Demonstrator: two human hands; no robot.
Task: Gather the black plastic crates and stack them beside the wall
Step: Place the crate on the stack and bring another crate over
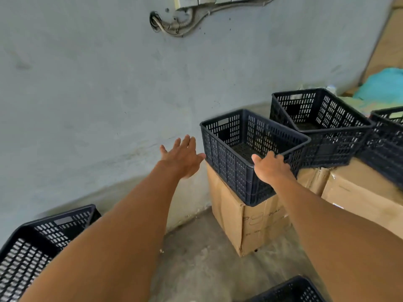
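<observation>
A black slotted plastic crate [231,162] sits on a cardboard box [244,221] by the grey wall [87,83]. My right hand [271,166] grips its near rim, fingers curled over the edge. My left hand [183,158] is open, fingers spread, just left of the crate's side and a little apart from it. A second crate [327,127] rests behind it on the boxes, and a third crate [390,144] shows at the right edge. Another crate [32,247] stands on the floor at the lower left beside the wall. One crate's corner [292,290] shows at the bottom.
More cardboard boxes [357,192] line the right side under the crates. A turquoise bag [383,86] lies behind them. Cables and a conduit [174,22] hang on the wall above. Bare concrete floor [207,262] lies between the floor crate and the boxes.
</observation>
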